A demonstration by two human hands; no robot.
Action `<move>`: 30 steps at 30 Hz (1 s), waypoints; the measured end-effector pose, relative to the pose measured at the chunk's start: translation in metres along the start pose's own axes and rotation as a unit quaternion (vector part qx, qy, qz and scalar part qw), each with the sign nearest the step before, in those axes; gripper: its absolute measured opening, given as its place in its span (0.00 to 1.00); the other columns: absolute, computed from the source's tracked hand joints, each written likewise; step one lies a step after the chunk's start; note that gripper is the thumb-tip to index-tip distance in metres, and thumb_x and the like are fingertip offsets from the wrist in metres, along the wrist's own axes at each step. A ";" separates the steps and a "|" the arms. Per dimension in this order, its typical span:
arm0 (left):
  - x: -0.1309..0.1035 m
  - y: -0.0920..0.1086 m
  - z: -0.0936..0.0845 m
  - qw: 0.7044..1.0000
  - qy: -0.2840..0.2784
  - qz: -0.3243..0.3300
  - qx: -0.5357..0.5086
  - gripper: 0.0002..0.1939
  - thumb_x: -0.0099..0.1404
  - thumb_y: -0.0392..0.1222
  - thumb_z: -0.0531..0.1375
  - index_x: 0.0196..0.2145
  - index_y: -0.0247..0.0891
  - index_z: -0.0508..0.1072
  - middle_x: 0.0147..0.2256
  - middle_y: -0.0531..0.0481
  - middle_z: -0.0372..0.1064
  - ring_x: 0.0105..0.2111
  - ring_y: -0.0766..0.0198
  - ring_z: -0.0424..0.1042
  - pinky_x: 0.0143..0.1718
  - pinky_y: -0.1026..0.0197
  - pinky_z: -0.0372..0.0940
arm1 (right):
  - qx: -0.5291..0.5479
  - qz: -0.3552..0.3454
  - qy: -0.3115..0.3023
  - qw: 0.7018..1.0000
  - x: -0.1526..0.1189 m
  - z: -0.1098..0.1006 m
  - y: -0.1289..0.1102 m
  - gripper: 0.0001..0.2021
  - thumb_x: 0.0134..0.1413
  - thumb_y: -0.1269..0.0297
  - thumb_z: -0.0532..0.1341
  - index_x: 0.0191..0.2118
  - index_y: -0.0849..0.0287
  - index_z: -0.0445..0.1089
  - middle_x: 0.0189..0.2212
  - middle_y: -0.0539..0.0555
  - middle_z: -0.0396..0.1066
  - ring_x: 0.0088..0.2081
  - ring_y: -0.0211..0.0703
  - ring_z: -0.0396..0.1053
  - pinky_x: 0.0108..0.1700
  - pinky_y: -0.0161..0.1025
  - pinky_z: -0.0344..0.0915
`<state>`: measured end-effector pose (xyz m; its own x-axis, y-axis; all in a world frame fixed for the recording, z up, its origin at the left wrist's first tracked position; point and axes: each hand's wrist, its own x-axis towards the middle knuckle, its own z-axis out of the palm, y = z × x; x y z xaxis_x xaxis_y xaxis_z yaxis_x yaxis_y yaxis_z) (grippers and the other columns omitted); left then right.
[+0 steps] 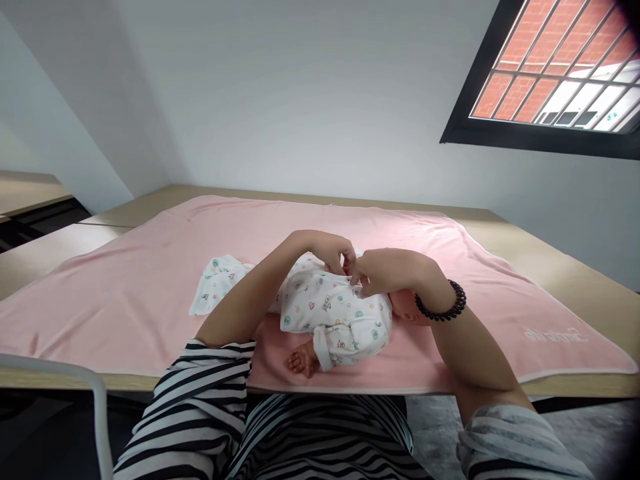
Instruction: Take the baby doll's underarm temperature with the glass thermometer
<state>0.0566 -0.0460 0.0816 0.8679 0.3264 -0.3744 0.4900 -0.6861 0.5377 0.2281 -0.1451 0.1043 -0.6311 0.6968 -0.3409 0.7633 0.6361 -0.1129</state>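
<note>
A baby doll in a white printed top (pixel 325 303) lies on a pink blanket (pixel 145 267), its head (pixel 407 308) to the right, partly behind my right wrist. My left hand (pixel 334 252) reaches over the doll's body to the far edge of the top, its fingers bent and pinching at the cloth. Close beside it, my right hand (pixel 373 270) pinches the top's front near the neck. The doll's small hand (pixel 303 359) rests palm up near the table's front edge. White printed trousers (pixel 217 283) cover the doll's legs at the left.
The blanket is spread over a wooden table (pixel 560 270) against a white wall. A barred window (pixel 560 67) is at the upper right. A curved white rail (pixel 97 407) stands at the lower left, and another table (pixel 30 190) is at the far left.
</note>
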 end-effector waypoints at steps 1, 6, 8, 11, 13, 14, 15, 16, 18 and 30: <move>0.000 -0.002 -0.001 1.000 -0.005 0.000 -0.008 0.15 0.56 0.43 0.64 0.41 0.39 0.80 0.39 0.50 0.77 0.31 0.64 0.73 0.31 0.63 0.66 | -0.002 0.003 0.001 1.000 -0.001 0.000 0.000 0.14 0.56 0.64 0.63 0.47 0.56 0.79 0.35 0.51 0.77 0.32 0.41 0.69 0.33 0.38 0.57; 0.004 -0.016 -0.002 0.998 -0.036 -0.001 -0.058 0.18 0.58 0.48 0.65 0.45 0.39 0.80 0.44 0.48 0.78 0.39 0.58 0.75 0.37 0.62 0.70 | -0.008 0.025 -0.011 1.000 -0.001 -0.001 -0.002 0.19 0.55 0.59 0.63 0.53 0.54 0.77 0.41 0.52 0.78 0.35 0.42 0.70 0.35 0.39 0.59; 0.006 -0.019 -0.002 0.997 -0.042 0.001 -0.064 0.19 0.59 0.49 0.65 0.46 0.39 0.80 0.44 0.48 0.78 0.40 0.57 0.75 0.39 0.61 0.70 | -0.010 0.034 -0.017 0.999 0.000 -0.001 -0.004 0.19 0.55 0.58 0.64 0.52 0.53 0.77 0.42 0.51 0.77 0.36 0.43 0.71 0.35 0.39 0.60; 0.006 -0.020 -0.001 0.996 -0.048 0.003 -0.068 0.20 0.60 0.50 0.65 0.48 0.41 0.80 0.42 0.49 0.78 0.40 0.58 0.73 0.39 0.61 0.69 | -0.016 0.041 -0.025 0.999 0.001 0.000 -0.006 0.18 0.54 0.56 0.63 0.50 0.53 0.77 0.40 0.51 0.77 0.35 0.43 0.70 0.34 0.39 0.60; 0.004 -0.018 -0.001 0.995 -0.057 0.006 -0.077 0.19 0.62 0.51 0.64 0.47 0.41 0.81 0.39 0.50 0.77 0.38 0.60 0.72 0.38 0.62 0.68 | -0.020 0.043 -0.028 0.998 0.001 0.000 -0.008 0.17 0.54 0.56 0.63 0.49 0.53 0.77 0.38 0.51 0.76 0.34 0.43 0.70 0.33 0.40 0.60; 0.003 -0.017 -0.001 0.994 -0.064 0.006 -0.083 0.19 0.63 0.52 0.63 0.47 0.41 0.81 0.37 0.51 0.77 0.36 0.62 0.72 0.37 0.62 0.67 | -0.021 0.042 -0.029 0.998 0.000 0.000 -0.008 0.17 0.54 0.56 0.63 0.48 0.53 0.77 0.38 0.51 0.76 0.34 0.43 0.70 0.32 0.40 0.59; 0.001 -0.016 -0.001 0.994 -0.072 0.006 -0.088 0.19 0.63 0.53 0.63 0.46 0.41 0.81 0.36 0.51 0.76 0.35 0.63 0.71 0.35 0.63 0.66 | -0.022 0.041 -0.029 0.998 0.000 0.000 -0.008 0.17 0.54 0.56 0.63 0.48 0.53 0.77 0.37 0.51 0.76 0.33 0.43 0.70 0.32 0.40 0.58; 0.000 -0.015 -0.002 0.993 -0.079 0.006 -0.089 0.19 0.64 0.54 0.62 0.46 0.41 0.81 0.35 0.51 0.76 0.34 0.64 0.70 0.34 0.63 0.65 | -0.024 0.040 -0.029 0.998 0.000 0.000 -0.009 0.16 0.54 0.56 0.62 0.47 0.54 0.77 0.36 0.51 0.76 0.33 0.43 0.69 0.32 0.39 0.58; -0.002 -0.014 -0.002 0.993 -0.085 0.007 -0.080 0.19 0.63 0.56 0.63 0.44 0.40 0.81 0.36 0.52 0.75 0.32 0.65 0.68 0.33 0.63 0.63 | -0.030 0.039 -0.031 0.998 -0.001 0.000 -0.010 0.14 0.54 0.55 0.62 0.43 0.55 0.77 0.34 0.51 0.74 0.31 0.42 0.68 0.31 0.39 0.57; 0.002 0.006 0.004 0.997 -0.039 -0.047 0.055 0.16 0.55 0.48 0.65 0.40 0.41 0.79 0.31 0.52 0.71 0.29 0.63 0.64 0.29 0.61 0.56 | -0.035 0.014 -0.039 0.999 0.001 0.002 0.001 0.17 0.53 0.49 0.62 0.41 0.56 0.75 0.33 0.51 0.73 0.31 0.42 0.66 0.32 0.39 0.55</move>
<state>0.0604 -0.0517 0.0812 0.8071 0.3443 -0.4796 0.5537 -0.7233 0.4126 0.2286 -0.1445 0.1023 -0.5953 0.6879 -0.4152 0.7668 0.6407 -0.0381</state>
